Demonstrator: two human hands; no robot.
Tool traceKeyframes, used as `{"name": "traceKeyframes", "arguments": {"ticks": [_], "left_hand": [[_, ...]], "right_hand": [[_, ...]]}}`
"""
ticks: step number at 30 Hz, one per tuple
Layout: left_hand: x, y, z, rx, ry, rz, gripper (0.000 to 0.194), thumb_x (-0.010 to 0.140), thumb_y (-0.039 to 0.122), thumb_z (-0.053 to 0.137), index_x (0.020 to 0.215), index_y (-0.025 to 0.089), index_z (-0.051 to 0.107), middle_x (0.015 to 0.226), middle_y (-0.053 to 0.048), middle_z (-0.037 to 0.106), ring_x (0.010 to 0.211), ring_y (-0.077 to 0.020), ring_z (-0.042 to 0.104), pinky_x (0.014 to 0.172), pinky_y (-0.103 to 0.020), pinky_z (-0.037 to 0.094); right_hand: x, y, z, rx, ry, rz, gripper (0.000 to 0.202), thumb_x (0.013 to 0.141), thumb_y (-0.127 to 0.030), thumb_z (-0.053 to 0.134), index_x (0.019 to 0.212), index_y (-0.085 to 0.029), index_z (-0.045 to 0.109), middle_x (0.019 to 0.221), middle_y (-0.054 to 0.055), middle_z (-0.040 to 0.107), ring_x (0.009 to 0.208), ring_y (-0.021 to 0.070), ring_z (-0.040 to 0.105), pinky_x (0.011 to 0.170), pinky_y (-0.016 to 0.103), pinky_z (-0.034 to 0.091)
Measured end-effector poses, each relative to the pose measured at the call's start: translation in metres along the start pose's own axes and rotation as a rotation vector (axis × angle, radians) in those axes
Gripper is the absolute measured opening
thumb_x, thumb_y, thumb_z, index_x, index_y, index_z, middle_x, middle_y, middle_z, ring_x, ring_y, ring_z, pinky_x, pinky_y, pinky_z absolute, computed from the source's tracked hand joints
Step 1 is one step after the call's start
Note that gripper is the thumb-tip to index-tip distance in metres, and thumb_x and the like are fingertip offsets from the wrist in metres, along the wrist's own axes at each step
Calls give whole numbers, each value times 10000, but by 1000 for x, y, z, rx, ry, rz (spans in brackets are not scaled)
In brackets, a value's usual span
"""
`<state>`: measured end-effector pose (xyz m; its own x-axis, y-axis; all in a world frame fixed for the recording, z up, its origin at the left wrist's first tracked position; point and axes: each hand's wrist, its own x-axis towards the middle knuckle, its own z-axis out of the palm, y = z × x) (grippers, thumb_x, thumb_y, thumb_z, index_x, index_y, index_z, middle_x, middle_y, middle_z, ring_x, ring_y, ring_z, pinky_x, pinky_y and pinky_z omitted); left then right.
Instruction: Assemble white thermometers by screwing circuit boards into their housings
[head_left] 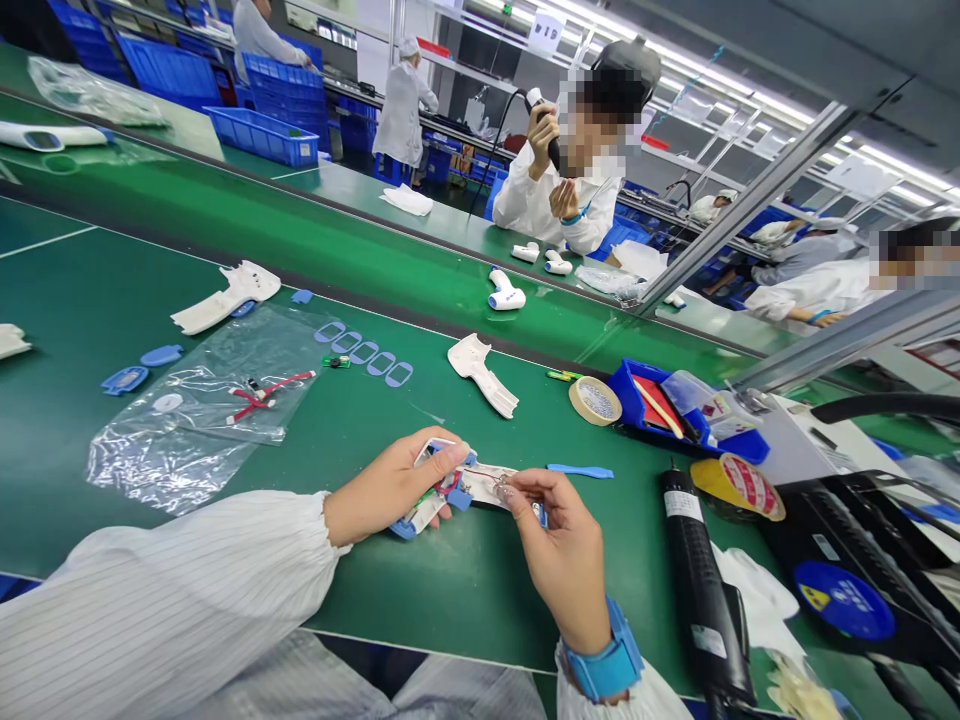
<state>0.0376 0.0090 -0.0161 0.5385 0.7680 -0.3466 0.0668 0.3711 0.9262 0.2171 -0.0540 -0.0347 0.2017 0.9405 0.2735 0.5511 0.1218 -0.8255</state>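
Low over the green mat, my left hand (397,480) is closed around the head of an open infrared thermometer housing (480,483). Blue parts, a bit of green board and red wires show inside it. My right hand (559,530) pinches at the inside of the white handle; what lies between its fingertips is too small to name. A blue band circles that wrist. Beyond both hands lies a loose white half shell (484,373). To the right of it, a tape roll (596,400) has small pieces in its middle. A blue pry stick (580,471) rests beside my right hand.
On the left are a clear bag (187,430) with red wires on it, blue oval rings (364,352) and another half shell (229,297). A black electric screwdriver (694,580) and a blue tray (705,440) stand right. Across the green belt (337,240) a co-worker (559,190) holds a tool.
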Motion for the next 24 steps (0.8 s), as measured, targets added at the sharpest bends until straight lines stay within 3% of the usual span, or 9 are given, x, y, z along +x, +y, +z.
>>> {"name": "traceKeyframes", "arguments": {"ticks": [7,24], "left_hand": [[0,0,-1,13,-13,9,399,789,542,517,991,198,516,636,3,624,517,-119,582,459,-193,450],[1,-1,-2,31,-19,29,376,796,528,518,987,205,522,657,3,620,525,-124,589,468,-206,461]], "right_hand": [[0,1,1,33,15,39,71,797,-254,584,822,-194,559,764,28,657,699,146,626,648,273,512],[2,-3,-4,-150,1,-87,28,813,-226,558,798,-202,554,747,18,660,668,137,622,624,251,508]]}}
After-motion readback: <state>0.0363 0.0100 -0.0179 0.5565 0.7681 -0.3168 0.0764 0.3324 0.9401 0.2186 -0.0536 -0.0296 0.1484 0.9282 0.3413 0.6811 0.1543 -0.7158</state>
